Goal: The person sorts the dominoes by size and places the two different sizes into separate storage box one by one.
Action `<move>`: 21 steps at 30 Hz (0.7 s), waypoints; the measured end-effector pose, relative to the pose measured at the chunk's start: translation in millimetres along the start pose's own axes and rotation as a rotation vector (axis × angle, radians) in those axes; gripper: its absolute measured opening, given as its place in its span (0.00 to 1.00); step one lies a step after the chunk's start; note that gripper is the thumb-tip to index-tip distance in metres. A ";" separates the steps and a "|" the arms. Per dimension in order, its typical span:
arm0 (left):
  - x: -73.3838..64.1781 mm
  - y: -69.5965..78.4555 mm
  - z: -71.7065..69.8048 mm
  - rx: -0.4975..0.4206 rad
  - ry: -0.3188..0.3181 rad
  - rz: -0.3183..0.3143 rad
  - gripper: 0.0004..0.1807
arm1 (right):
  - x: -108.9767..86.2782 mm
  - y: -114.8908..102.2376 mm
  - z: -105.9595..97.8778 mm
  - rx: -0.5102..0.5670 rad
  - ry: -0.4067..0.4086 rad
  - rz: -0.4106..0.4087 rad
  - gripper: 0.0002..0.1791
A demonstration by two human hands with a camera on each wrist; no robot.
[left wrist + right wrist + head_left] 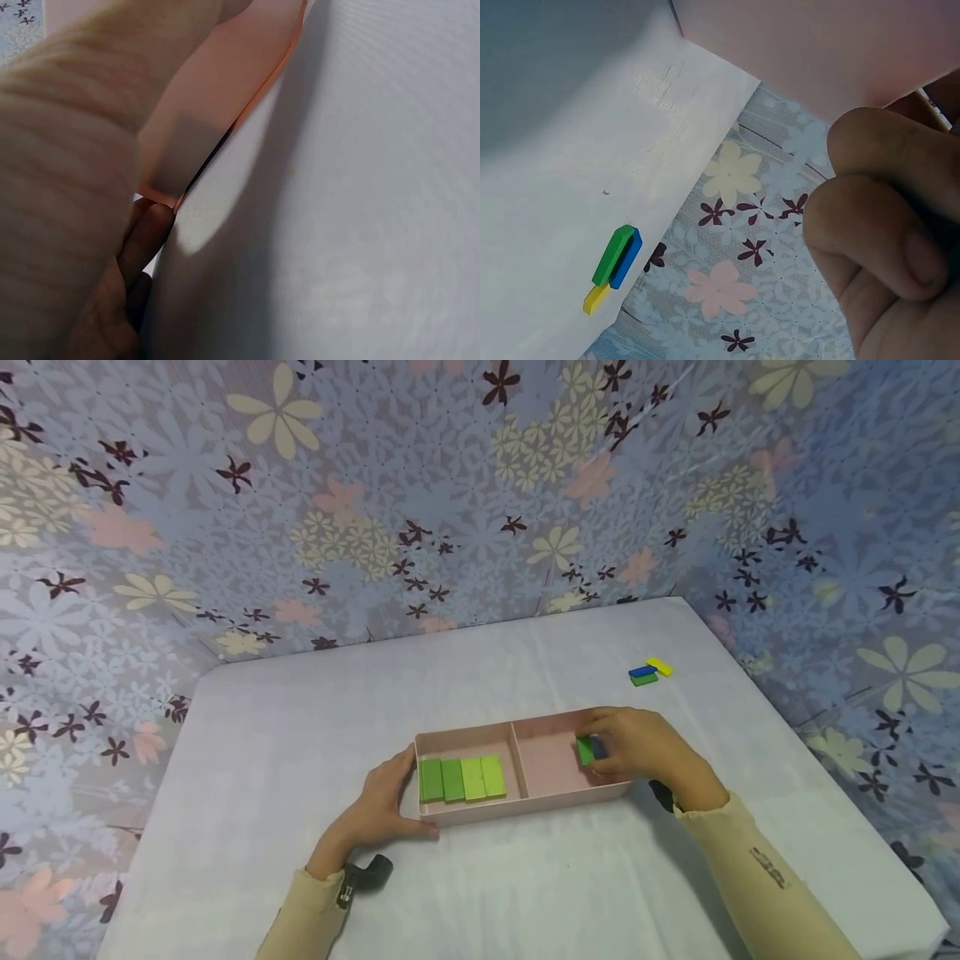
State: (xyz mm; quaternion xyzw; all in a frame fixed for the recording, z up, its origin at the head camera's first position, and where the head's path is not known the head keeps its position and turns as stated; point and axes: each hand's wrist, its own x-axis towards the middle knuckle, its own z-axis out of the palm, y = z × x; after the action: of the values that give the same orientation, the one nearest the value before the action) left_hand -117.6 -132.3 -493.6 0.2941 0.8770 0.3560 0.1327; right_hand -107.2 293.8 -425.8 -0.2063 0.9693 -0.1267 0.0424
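Gripping pink box (525,807) by left end with left hand (381,803), pinching green block (584,751) and blue block (597,747) inside with right hand (643,745), wearing unreadable print (770,867) on right sleeve (776,914)

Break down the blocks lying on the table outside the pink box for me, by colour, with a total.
Green block: 1
Blue block: 1
Yellow block: 1
Total: 3

Behind the white tablecloth (300,710) stands a bluish backdrop (450,468) — cream, pink and dark flowers across it.
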 end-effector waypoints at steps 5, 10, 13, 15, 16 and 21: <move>-0.2 -0.6 -3.1 0.001 0.015 -0.001 0.75 | 5.2 -3.8 -1.2 -0.041 -0.005 -0.010 0.28; -0.1 -0.4 -2.8 0.007 0.007 0.005 0.75 | 7.2 -6.9 -1.6 -0.051 -0.054 0.029 0.29; -0.8 0.0 -0.8 -0.001 0.004 0.006 0.76 | 6.4 -7.6 -1.4 -0.058 -0.064 0.024 0.28; -1.1 0.6 0.2 -0.007 0.005 0.006 0.76 | 5.6 -7.6 -1.7 -0.068 -0.058 0.013 0.28; -1.0 0.9 0.6 -0.009 0.007 0.004 0.76 | 5.3 -7.4 -1.8 -0.074 -0.053 0.006 0.28; -0.1 1.1 0.8 -0.003 0.003 -0.009 0.76 | 4.9 -7.3 -2.7 -0.098 -0.040 -0.018 0.28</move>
State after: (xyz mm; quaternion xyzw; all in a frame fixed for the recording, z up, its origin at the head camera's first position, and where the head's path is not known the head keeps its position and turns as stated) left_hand -116.8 -131.3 -493.4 0.2894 0.8780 0.3571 0.1335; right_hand -109.1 285.9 -421.4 -0.2192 0.9715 -0.0753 0.0505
